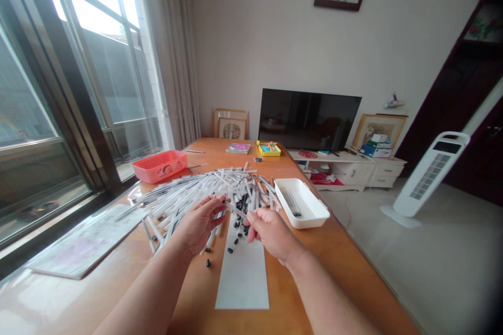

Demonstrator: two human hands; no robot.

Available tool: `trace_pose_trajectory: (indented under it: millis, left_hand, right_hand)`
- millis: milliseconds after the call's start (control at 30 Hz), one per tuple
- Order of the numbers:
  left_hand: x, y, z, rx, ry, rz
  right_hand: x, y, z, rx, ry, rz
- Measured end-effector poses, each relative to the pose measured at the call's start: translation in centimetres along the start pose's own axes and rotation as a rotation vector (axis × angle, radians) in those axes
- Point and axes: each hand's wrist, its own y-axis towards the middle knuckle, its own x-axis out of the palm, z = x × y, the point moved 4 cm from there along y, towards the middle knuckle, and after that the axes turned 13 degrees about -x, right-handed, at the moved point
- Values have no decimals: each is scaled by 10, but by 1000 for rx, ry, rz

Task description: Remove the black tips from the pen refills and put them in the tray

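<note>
A big heap of white pen barrels [204, 188] lies on the orange wooden table [338, 261], with several small black caps [236, 230] scattered below it. My left hand [200, 222] and my right hand [269, 230] are both pinched on one thin white pen [234, 210] held between them, just above the heap's near edge. A white strip of paper [244, 272] lies under the hands.
A white tray [301, 204] with a few dark pens stands right of the heap. A red tray [160, 166] sits at the back left. A large sheet [86, 243] lies at the left edge. A yellow box [269, 149] and a booklet [238, 148] are at the far end.
</note>
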Motion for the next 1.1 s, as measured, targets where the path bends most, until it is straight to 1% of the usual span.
trace_pose_trajectory:
  millis: [100,300,367,533,600,700,767,967,1100]
  left_hand:
    - [-1,2,-2,-7,32,15]
    - [1,0,2,44,33,-77]
    - [3,-1,2,38,43,-79]
    - [2,0,-2,33,116,-28]
    - [-1,2,-1,42,89,4]
    - [-7,4,1,23,20,64]
    - [-9,5,2,7,-17,76]
    - [-7,4,3,-12,-102,2]
    - [-2,1,5,24,-98,-46]
  right_hand:
    - [0,0,0,-3,6,-1]
    - [-1,-1,-4,6,4,0]
    - [0,-1,-5,8,22,1]
    - [1,-2,-10,10,42,-3]
    - [1,-2,-13,-9,33,1]
    - [-1,-1,-14,-57,47,48]
    - [-2,0,-13,-78,47,76]
    - [-6,1,-11,-71,-21,67]
    - [-7,0,-11,-17,8,53]
